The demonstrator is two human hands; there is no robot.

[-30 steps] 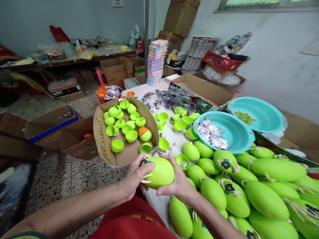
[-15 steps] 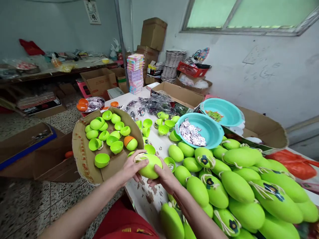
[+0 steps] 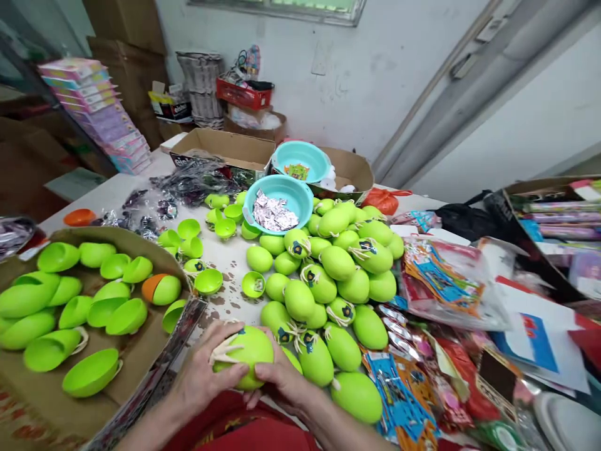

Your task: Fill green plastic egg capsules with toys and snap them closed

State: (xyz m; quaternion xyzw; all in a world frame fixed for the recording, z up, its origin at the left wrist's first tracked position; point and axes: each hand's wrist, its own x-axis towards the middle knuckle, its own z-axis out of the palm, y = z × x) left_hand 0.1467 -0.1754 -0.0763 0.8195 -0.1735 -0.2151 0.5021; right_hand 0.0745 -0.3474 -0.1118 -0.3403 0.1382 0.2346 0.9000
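Note:
Both my hands grip one bright green plastic egg [image 3: 248, 354] with pale string at its end, low over the table's near edge. My left hand [image 3: 201, 376] wraps its left side and my right hand [image 3: 282, 382] closes on its underside and right side. A heap of closed green eggs [image 3: 328, 282] with flower stickers lies just right of it. Left of my hands a cardboard box [image 3: 141, 357] holds several open green half shells [image 3: 94, 307] and one orange-and-green egg [image 3: 159, 288].
A teal basin [image 3: 300, 194] holding silver foil packets sits behind the heap, with a second teal basin [image 3: 310, 160] further back. Loose half shells and dark wrapped packets [image 3: 192, 181] lie on the white table. Colourful packaged goods [image 3: 441, 282] crowd the right side. Cardboard boxes line the wall.
The view has swung to the right, bringing the packaged goods into sight. My hands with the egg have stayed together and now sit lower and nearer my body.

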